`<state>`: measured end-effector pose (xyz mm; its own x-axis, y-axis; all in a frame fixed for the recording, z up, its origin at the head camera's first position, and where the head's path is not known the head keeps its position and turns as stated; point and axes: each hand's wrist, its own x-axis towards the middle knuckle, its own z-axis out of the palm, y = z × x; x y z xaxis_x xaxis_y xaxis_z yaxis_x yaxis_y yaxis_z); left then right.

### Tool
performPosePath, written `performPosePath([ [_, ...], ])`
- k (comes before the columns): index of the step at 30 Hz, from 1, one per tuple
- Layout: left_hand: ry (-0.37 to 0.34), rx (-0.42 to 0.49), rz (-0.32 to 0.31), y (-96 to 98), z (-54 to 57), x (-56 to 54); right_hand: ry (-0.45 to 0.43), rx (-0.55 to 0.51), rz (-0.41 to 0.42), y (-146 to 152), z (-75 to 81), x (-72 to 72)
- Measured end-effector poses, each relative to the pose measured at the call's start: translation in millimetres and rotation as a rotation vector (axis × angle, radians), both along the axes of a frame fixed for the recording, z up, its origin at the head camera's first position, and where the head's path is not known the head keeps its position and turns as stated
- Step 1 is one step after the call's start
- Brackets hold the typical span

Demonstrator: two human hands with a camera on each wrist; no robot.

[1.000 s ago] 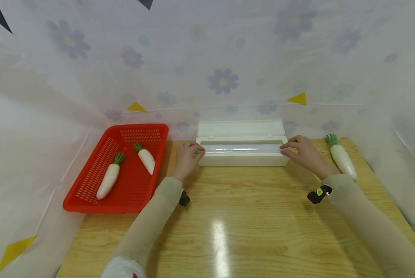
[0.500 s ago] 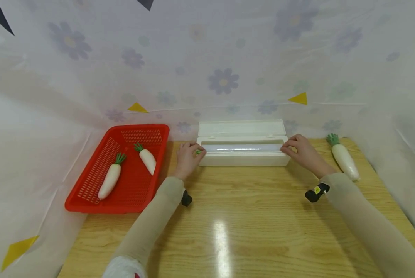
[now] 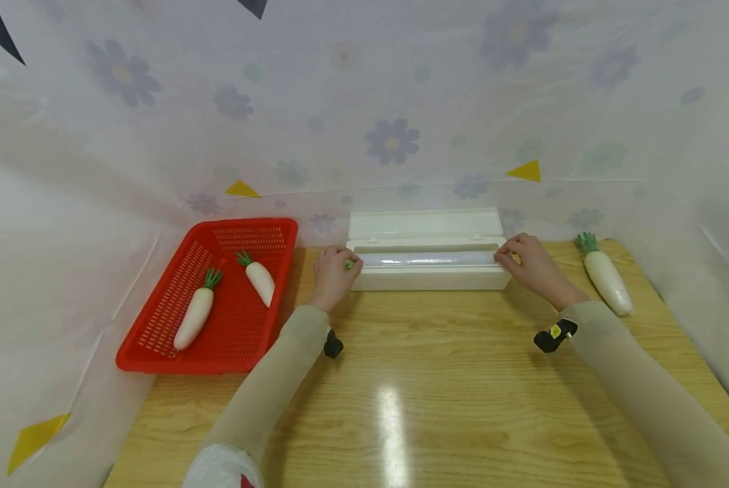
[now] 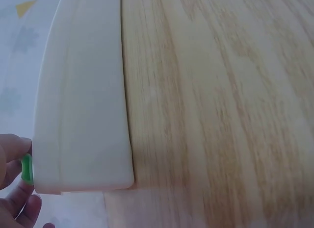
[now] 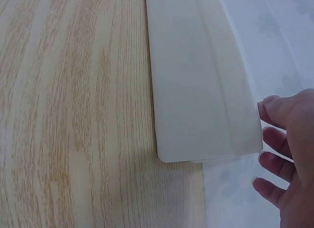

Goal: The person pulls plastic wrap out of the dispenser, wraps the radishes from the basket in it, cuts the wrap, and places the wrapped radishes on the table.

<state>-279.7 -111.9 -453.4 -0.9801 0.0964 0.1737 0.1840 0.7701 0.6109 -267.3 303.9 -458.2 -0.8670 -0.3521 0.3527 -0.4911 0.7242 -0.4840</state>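
A white cling film box (image 3: 429, 280) lies lengthwise near the back of the table, its lid (image 3: 427, 221) raised behind it. Inside lies a roll of clear cling film (image 3: 428, 259). My left hand (image 3: 332, 276) is at the left end, with thumb and forefinger pinching the film's edge. A small green piece (image 4: 27, 169) shows between its fingers at the box's end. At the right end, my right hand (image 3: 532, 268) pinches the film's other edge between thumb and forefinger. Its remaining fingers (image 5: 275, 165) are bent beside the box's end.
A red plastic basket (image 3: 211, 367) stands on the left with two white radishes (image 3: 194, 318) in it. Another white radish (image 3: 608, 281), with a glossy surface, lies on the wooden table (image 3: 450, 379) beyond my right wrist. A flowered sheet (image 3: 316, 88) hangs behind the box.
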Motion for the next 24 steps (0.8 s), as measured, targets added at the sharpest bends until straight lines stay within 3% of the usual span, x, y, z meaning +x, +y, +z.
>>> performPosePath([
  [11,-0.01,-0.146,-0.084,6.8,3.7,-1.0,0.011,-0.002,-0.005,1.3,0.9,-3.0],
  [17,-0.009,-0.102,-0.093,6.0,3.0,-2.4,-0.006,-0.002,-0.01,0.7,1.6,-2.1],
  [24,0.073,-0.12,-0.139,7.1,4.2,-8.3,-0.002,0.035,0.01,-0.9,4.5,-1.6],
])
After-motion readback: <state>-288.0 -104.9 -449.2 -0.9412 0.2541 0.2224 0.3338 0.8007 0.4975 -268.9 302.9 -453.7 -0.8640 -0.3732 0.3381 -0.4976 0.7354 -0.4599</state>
